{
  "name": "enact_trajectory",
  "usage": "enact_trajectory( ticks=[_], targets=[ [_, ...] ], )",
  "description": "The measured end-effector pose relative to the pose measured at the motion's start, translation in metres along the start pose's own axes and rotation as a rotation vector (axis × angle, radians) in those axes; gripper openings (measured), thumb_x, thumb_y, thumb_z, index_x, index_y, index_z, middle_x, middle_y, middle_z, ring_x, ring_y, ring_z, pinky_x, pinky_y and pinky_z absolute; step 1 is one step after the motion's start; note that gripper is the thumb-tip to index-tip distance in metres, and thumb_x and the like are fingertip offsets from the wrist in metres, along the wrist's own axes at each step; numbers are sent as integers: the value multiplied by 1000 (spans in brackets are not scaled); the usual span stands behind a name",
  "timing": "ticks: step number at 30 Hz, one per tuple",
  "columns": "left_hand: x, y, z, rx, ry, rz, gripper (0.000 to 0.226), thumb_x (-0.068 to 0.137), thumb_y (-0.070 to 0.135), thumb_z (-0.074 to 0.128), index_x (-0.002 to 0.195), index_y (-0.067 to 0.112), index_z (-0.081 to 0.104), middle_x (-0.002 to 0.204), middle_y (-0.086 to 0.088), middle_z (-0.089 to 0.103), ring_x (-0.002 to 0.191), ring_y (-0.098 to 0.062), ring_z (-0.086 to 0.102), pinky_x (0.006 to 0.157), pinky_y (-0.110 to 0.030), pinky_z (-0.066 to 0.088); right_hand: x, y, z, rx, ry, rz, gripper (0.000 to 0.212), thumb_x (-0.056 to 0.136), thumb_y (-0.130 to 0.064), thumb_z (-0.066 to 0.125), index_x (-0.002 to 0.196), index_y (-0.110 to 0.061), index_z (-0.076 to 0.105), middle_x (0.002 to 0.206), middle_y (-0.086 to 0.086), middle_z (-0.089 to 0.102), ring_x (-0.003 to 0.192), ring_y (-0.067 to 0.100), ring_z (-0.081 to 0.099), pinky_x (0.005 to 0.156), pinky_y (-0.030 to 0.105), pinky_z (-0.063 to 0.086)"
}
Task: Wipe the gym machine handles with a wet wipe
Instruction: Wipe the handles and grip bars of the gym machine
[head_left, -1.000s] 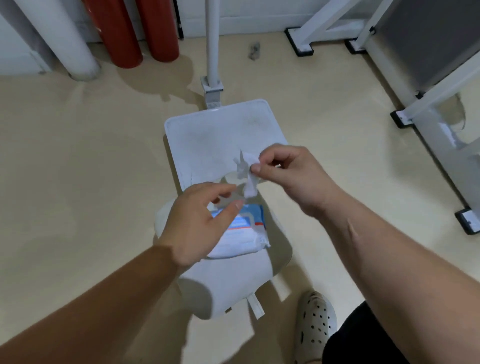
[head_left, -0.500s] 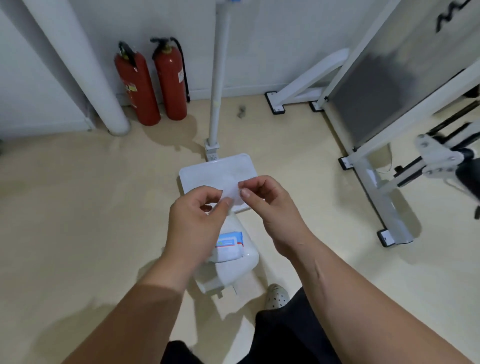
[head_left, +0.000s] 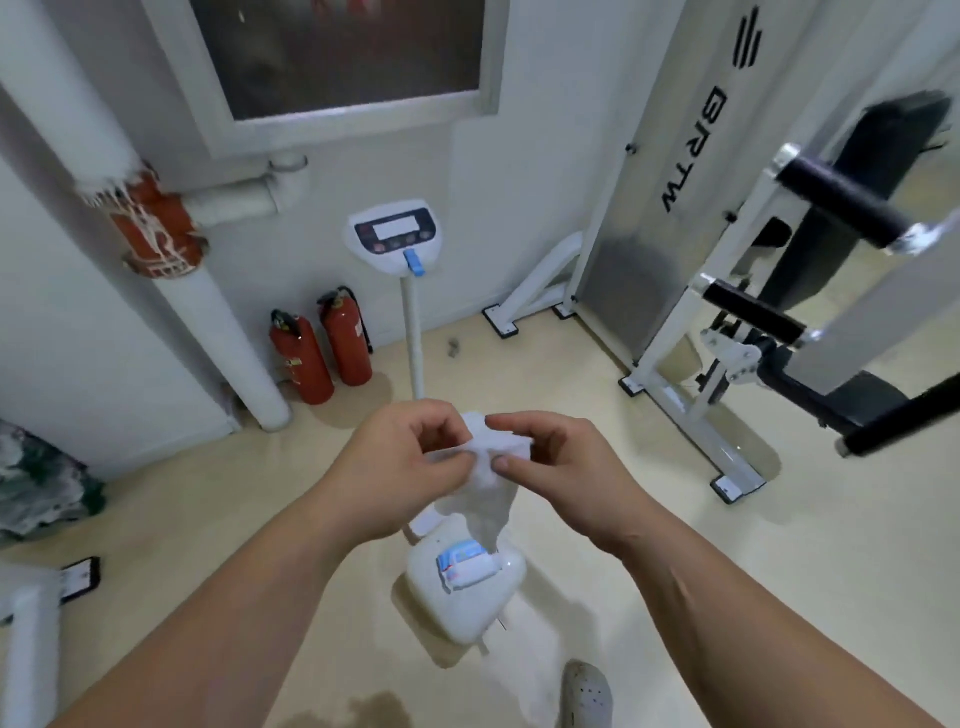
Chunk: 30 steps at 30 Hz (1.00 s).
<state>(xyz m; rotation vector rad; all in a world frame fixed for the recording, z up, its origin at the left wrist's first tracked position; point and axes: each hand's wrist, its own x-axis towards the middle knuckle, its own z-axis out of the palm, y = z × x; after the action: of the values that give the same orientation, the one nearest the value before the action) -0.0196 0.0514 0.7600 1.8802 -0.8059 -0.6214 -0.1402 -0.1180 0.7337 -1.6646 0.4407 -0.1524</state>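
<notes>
Pinching the wipe between both hands, you hold it bunched; your left hand curls its fingers round the left edge; your right hand nips the right edge with thumb and forefinger; the loose end hangs below them, over the pack of wipes; the machine's black handles stand well off beyond your right hand.

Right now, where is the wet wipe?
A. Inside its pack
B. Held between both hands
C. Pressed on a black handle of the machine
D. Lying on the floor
B: the left hand and the right hand both pinch the wet wipe at its top, and its loose end hangs down in the air above the pack.
</notes>
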Motion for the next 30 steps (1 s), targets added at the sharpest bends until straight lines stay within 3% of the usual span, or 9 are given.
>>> enact_trajectory(
  ticks=[3, 7, 13, 17, 21, 23, 25, 27, 30],
  targets=[
    [-1, 27, 24, 22, 3, -1, 18, 83, 1, 73, 74, 16, 70, 70, -2, 70, 60, -8, 57, 60, -26, 46, -26, 1, -32, 35, 61, 14, 39, 88, 0, 76, 120, -23, 71, 109, 7, 77, 101, 25, 72, 99, 39, 56],
    [-7, 56, 76, 7, 54, -38, 20, 84, 2, 74, 74, 19, 72, 75, -11, 71, 62, -14, 59, 62, -31, 49, -61, 5, -88, 74, 90, -26, 45, 88, 5, 74, 119, -26, 72, 82, -5, 62, 78, 14, 59, 82, 31, 53],
    [-10, 97, 180, -105, 136, -102, 16, 89, 9, 73, 78, 19, 70, 80, -22, 69, 65, -16, 58, 64, -31, 47, -110, 26, -173, 203, 154, -2, 23, 87, 0, 76, 105, -14, 77, 77, 5, 61, 72, 17, 57, 65, 22, 50],
    [-9, 121, 235, -154, 87, -163, 19, 96, 11, 65, 78, 11, 71, 70, -10, 71, 61, -15, 58, 57, -18, 47, -136, 40, -221, 140, 177, -10, 11, 92, -6, 72, 84, -9, 77, 80, 2, 73, 74, 10, 64, 69, 22, 50],
    [1, 132, 270, -44, 68, -189, 26, 98, 18, 64, 72, 16, 70, 63, 2, 63, 62, -15, 51, 65, -28, 45, -154, 46, -253, 124, 205, -26, 17, 97, -9, 66, 86, -18, 77, 82, 2, 76, 75, 12, 65, 69, 28, 50],
    [5, 139, 287, -5, 86, -113, 7, 89, 26, 74, 83, 24, 71, 77, 4, 70, 68, -11, 58, 68, -25, 48, -158, 48, -262, 73, 218, -34, 17, 96, -10, 66, 90, -19, 79, 85, 3, 78, 78, 11, 67, 73, 29, 53],
    [4, 149, 303, 99, 67, 2, 20, 79, 25, 83, 92, 33, 71, 93, 17, 72, 80, -1, 64, 72, -16, 48, -160, 48, -268, 52, 222, -42, 16, 96, -14, 65, 90, -18, 80, 83, 4, 77, 74, 9, 65, 70, 27, 50],
    [5, 155, 316, 186, 60, 85, 22, 76, 22, 85, 88, 36, 73, 90, 26, 71, 88, 2, 63, 73, -11, 44, -162, 49, -273, 33, 227, -34, 15, 93, -21, 67, 86, -16, 80, 81, 9, 76, 71, 10, 63, 66, 29, 48],
    [15, 150, 328, 202, 83, 161, 12, 81, 23, 82, 79, 34, 77, 79, 21, 73, 84, 4, 63, 70, -7, 41, -163, 51, -285, 25, 303, 14, 10, 89, -17, 76, 79, -14, 77, 70, 5, 73, 62, 9, 63, 57, 25, 47]
  ],
)
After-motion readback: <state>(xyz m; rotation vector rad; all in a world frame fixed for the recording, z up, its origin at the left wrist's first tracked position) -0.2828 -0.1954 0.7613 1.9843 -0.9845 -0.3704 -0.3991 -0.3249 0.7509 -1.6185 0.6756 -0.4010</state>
